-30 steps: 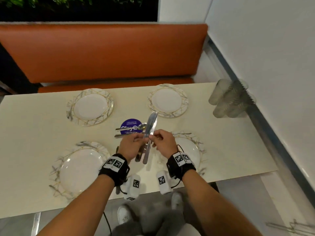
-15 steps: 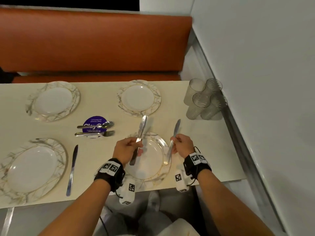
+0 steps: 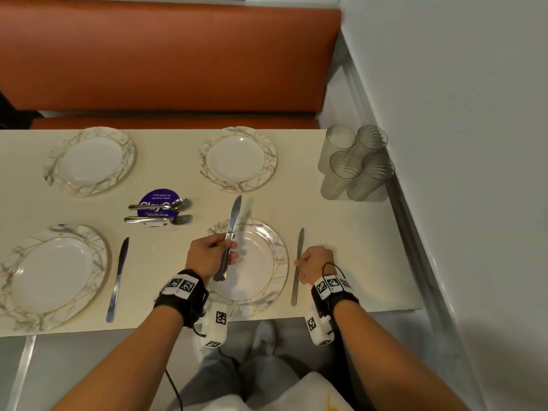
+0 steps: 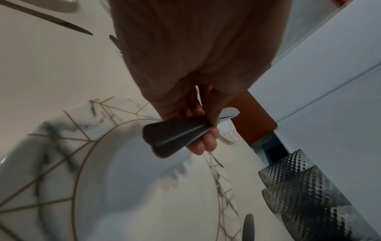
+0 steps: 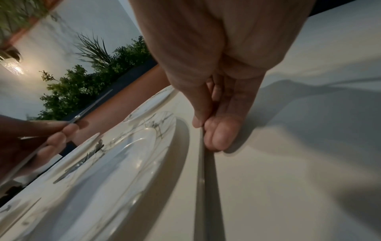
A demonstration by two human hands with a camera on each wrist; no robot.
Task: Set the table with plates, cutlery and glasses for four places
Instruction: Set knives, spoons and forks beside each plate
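Four marble-rimmed plates sit on the cream table (image 3: 341,232): far left (image 3: 52,173), far right (image 3: 268,173), near left (image 3: 98,253) and near right (image 3: 280,256). My left hand (image 3: 228,253) grips knives (image 3: 232,218) above the near right plate, blades pointing away; two overlapped handles (image 4: 175,137) show below its fingers (image 4: 208,143). My right hand (image 3: 301,262) pinches a single knife (image 3: 299,247) lying along the table just right of that plate (image 5: 123,163); the knife (image 5: 201,171) is seen edge-on. Another knife (image 3: 118,277) lies right of the near left plate.
Spoons (image 3: 166,205) and forks (image 3: 160,219) lie on a purple round sticker (image 3: 157,197) mid-table. Several ribbed glasses (image 3: 353,164) cluster at the far right corner by the white wall (image 3: 474,143). An orange bench (image 3: 166,54) runs behind the table.
My right hand drew one knife out of the bunch in my left hand, carried it right and lowered it beside the near right plate. My view swung right.
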